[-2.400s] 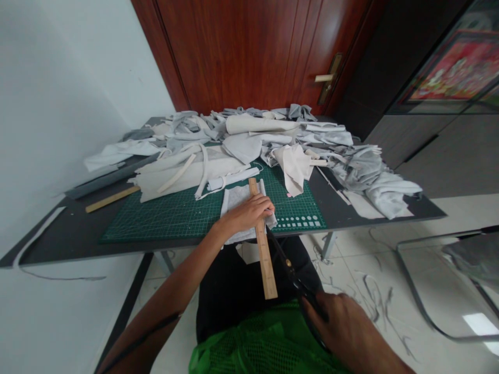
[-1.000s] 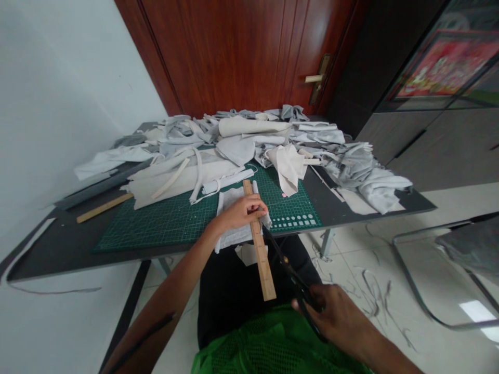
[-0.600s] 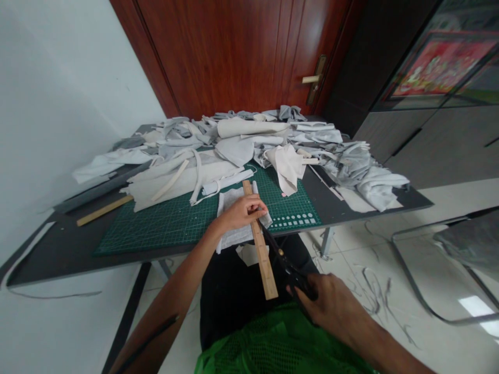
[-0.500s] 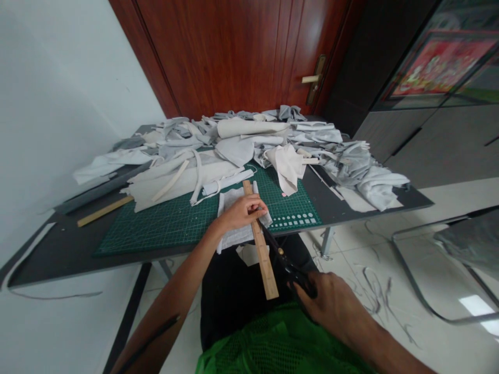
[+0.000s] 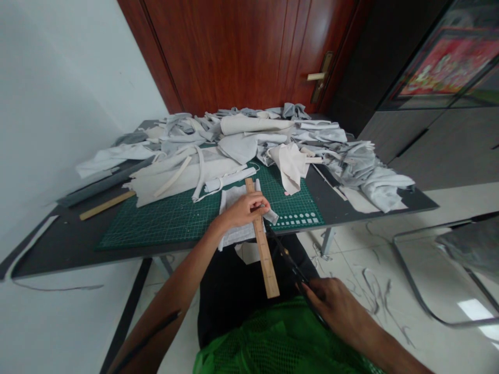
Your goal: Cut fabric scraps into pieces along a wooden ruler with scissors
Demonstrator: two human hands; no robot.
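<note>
The pale cloth piece (image 5: 237, 235) lies at the front edge of the bench (image 5: 89, 259), on the green cutting mat (image 5: 175, 223) and overhanging slightly, with a wooden ruler (image 5: 265, 259) across it. The left hand (image 5: 249, 206) rests over the ruler, thumb and fingertips seemingly pinching the cloth at the ruler's right side. The right hand (image 5: 337, 297) is closed around the handles of the black scissors (image 5: 286, 252), their tips near the cloth's right side; whether the blades are parted is unclear.

This piece looks partway cut: a narrow flap (image 5: 274, 215) sticks out right of the ruler, while the broad part to its left looks whole. Whether the flap is fully separated is hidden. Thin offcuts (image 5: 374, 291) lie on the floor, and a large cloth heap (image 5: 249, 124) fills the bench's far edge.
</note>
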